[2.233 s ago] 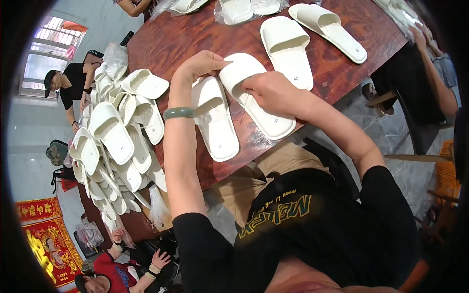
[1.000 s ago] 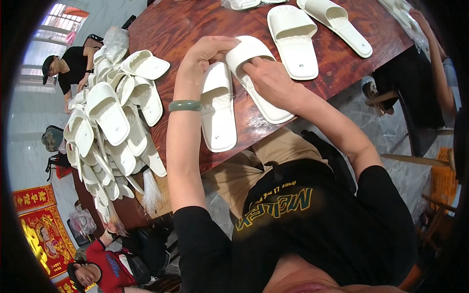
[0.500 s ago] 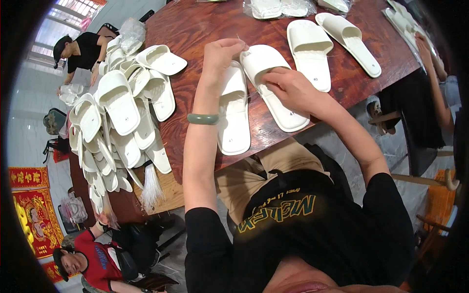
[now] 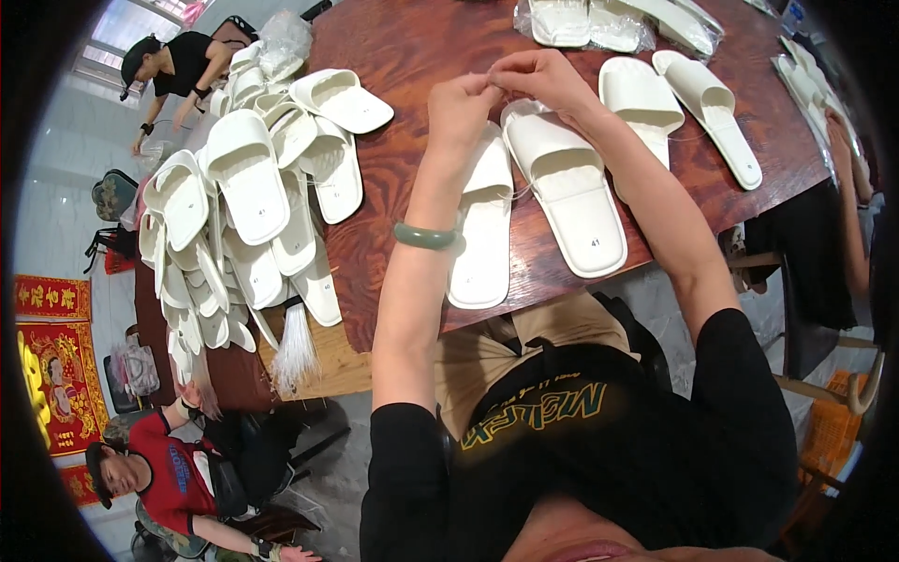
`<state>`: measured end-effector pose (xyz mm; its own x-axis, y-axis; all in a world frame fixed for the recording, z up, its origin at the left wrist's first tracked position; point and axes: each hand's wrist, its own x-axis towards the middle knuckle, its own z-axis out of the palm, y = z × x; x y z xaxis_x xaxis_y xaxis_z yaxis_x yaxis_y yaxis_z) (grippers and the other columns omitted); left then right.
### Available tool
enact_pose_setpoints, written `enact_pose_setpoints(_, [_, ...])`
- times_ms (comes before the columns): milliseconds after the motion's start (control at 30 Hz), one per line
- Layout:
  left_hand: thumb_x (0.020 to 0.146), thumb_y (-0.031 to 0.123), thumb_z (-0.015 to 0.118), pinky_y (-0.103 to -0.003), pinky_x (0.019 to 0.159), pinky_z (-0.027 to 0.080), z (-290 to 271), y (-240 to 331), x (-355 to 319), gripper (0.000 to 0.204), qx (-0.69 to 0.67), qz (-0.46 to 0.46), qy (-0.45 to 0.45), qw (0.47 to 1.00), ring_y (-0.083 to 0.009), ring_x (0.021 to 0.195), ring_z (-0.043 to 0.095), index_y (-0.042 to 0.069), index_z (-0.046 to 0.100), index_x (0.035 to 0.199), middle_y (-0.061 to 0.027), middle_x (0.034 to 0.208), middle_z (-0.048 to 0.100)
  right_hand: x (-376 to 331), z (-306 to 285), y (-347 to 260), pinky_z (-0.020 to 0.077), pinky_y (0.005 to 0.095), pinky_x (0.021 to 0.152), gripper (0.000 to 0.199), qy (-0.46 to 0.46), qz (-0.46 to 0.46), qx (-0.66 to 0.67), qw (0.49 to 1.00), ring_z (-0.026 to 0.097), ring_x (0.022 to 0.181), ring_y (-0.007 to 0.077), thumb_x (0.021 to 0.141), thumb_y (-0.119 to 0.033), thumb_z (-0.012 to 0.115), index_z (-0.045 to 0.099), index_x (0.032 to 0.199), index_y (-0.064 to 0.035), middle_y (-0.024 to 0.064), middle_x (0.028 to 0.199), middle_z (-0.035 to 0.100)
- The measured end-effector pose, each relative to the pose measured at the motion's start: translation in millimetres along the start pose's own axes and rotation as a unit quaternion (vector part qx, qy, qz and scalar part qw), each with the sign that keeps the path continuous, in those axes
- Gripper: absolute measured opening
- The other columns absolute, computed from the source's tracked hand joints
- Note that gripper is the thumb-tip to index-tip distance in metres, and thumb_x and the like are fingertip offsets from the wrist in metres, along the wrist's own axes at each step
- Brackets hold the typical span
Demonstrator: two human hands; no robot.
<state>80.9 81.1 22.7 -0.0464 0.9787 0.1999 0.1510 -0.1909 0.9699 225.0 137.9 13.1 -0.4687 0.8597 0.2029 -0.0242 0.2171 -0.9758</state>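
Hands (image 4: pixel 506 89) pinched together above white slippers (image 4: pixel 562 183)

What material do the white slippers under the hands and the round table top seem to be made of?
The white open-toe slippers look like moulded foam or soft plastic: matte, seamless, one piece. The reddish-brown round table looks like varnished wood, or perhaps a veneer, with dark swirling grain and a faint sheen.

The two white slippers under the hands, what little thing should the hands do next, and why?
Probably draw the thin thread snug. Both hands, left hand and right hand, meet above the heel ends of the two white slippers, fingertips pinched together as if on something fine, and a thin strand seems to run between the pair. What the fingers pinch is too small to tell.
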Motion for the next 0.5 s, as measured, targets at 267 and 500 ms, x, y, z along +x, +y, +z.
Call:
enact_pose_setpoints(267, [0.084, 0.004, 0.043, -0.024, 0.066, 0.045, -14, 13, -19, 0.032, -0.027, -0.065, -0.100, 0.992, -0.0128, 0.076, 0.057, -0.005, 0.055, 0.112, -0.0110, 0.098, 0.064, -14, 1, -5, 0.0469, 0.0196, 0.059, 0.020, 0.099, -0.023, 0.177, 0.979, 0.058, 0.068, 0.0073, 0.088, -0.017, 0.060, 0.063, 0.102, -0.0028, -0.0001, 0.078, 0.062])
enact_pose_setpoints(500, [0.094, 0.009, 0.040, -0.016, 0.054, 0.037, -46, 13, -32, 0.025, 0.039, -0.054, -0.099, 0.993, -0.0047, 0.061, 0.045, -0.002, 0.038, 0.116, -0.0152, 0.098, 0.064, -16, 4, -8, 0.0423, 0.0160, 0.052, 0.018, 0.024, -0.028, 0.135, 0.990, 0.052, 0.060, 0.0018, 0.091, -0.019, 0.058, 0.062, 0.100, -0.0033, -0.0035, 0.074, 0.057])
